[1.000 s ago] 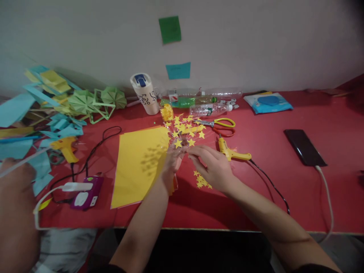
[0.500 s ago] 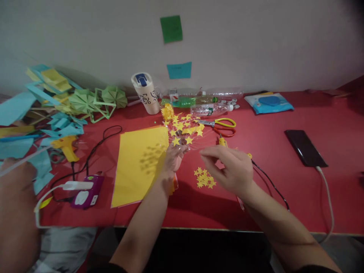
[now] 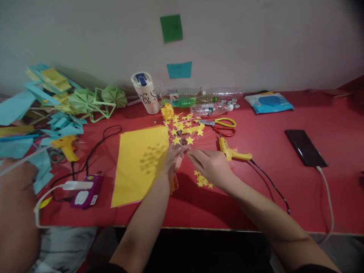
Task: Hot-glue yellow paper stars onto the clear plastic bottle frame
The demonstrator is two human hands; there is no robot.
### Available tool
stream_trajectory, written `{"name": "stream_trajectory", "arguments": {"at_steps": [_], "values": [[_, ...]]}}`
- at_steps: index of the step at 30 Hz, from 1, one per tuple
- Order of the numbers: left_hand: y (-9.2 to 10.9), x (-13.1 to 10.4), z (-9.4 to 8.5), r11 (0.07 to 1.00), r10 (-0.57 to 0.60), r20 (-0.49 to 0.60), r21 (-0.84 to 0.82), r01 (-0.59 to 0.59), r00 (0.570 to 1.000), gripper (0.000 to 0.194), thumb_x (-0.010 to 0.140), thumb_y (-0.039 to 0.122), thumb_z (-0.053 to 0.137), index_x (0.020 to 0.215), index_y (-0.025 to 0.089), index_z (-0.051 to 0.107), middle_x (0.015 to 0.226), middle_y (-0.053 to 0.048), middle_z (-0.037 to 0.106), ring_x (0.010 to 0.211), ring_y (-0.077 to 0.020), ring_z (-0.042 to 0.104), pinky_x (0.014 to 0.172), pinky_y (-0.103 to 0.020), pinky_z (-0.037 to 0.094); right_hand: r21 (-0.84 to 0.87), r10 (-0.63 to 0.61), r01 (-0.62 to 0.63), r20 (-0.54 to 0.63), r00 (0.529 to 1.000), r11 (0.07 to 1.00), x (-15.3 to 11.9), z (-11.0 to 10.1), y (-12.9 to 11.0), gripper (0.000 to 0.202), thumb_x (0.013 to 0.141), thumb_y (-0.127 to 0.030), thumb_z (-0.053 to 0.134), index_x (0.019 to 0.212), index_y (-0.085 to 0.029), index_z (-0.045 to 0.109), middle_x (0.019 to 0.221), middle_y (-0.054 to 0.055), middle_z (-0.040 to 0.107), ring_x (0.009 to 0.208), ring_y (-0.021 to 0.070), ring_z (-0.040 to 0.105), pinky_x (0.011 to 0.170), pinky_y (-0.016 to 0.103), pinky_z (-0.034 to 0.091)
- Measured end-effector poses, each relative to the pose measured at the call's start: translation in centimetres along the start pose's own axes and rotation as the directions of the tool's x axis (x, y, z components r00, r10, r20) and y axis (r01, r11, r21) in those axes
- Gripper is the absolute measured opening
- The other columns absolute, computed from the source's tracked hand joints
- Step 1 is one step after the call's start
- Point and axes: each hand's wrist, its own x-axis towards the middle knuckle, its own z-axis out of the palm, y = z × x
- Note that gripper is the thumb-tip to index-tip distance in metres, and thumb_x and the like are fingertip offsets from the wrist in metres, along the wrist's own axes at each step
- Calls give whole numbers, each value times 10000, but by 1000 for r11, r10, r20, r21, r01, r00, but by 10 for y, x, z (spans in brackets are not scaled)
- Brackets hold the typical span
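Note:
My left hand (image 3: 172, 159) is closed around the lower end of a clear plastic bottle piece cut into spread strips (image 3: 186, 131), with yellow paper stars on them. My right hand (image 3: 212, 165) is pinched, its fingertips close beside the left fingers at the base of that piece. Whatever the pinch may hold is too small to make out. Below the right hand lies a pile of loose yellow stars (image 3: 202, 180), partly covered by it. A yellow glue gun (image 3: 227, 149) rests just beyond the right wrist.
Yellow paper sheets (image 3: 136, 159) lie left of my hands. Behind are scissors (image 3: 224, 123), plastic bottles (image 3: 210, 110) and a white tumbler (image 3: 146, 94). A phone (image 3: 305, 148) and wipes pack (image 3: 269, 103) lie right. Another person's arm (image 3: 18, 212) is at far left, near a second glue gun (image 3: 66, 147).
My right hand has moved left and come up to the star-covered plastic, uncovering the glue gun and covering part of the star pile. My left hand stays almost still.

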Motion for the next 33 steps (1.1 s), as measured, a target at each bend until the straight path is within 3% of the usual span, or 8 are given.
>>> {"name": "stream_trajectory", "arguments": {"at_steps": [6,13,18,21,25,33], "values": [[4,-3,0,1000,-21,3,5,21,1000,267,547,208,833,754,192,665,640,39,642,565,-88,573,568,-221,434,-53,-74,76,33,997,996,1,1,-1,284,919,-128,424,723,-171,625,552,-8,621,463,86,489,478,244,252],[-2,1,1,1000,-12,-50,-1,12,999,297,473,180,855,625,211,602,592,66,633,552,-101,577,618,-247,460,44,40,-39,-25,999,998,0,1,-1,263,968,-223,441,913,-184,695,714,33,735,535,102,601,523,218,374],[-5,2,2,999,11,-88,-32,-14,996,399,430,233,873,567,205,499,465,112,501,488,-90,532,638,-266,468,62,27,-24,-64,998,998,3,-4,-3,278,983,-237,425,1029,-178,693,758,40,755,563,108,638,528,213,427],[-6,2,1,999,21,-99,-40,-25,995,422,406,259,883,580,206,502,491,112,530,495,-85,534,636,-261,471,56,20,-15,-91,996,998,5,-7,-6,271,973,-215,435,1023,-157,695,728,34,750,538,102,631,510,211,428],[-5,3,-1,999,32,-43,-10,-32,999,370,419,277,897,582,213,571,556,67,601,538,-107,566,623,-272,476,74,-1,9,-110,994,997,6,-18,-10,229,937,-164,465,997,-161,685,685,6,733,482,83,585,461,212,400],[-4,4,-5,999,37,56,19,-38,998,263,504,300,893,584,218,657,604,27,655,592,-104,591,602,-238,470,137,30,13,-311,950,991,13,-49,-9,139,890,-101,532,893,-211,617,682,-30,642,533,73,547,496,203,432]]}}
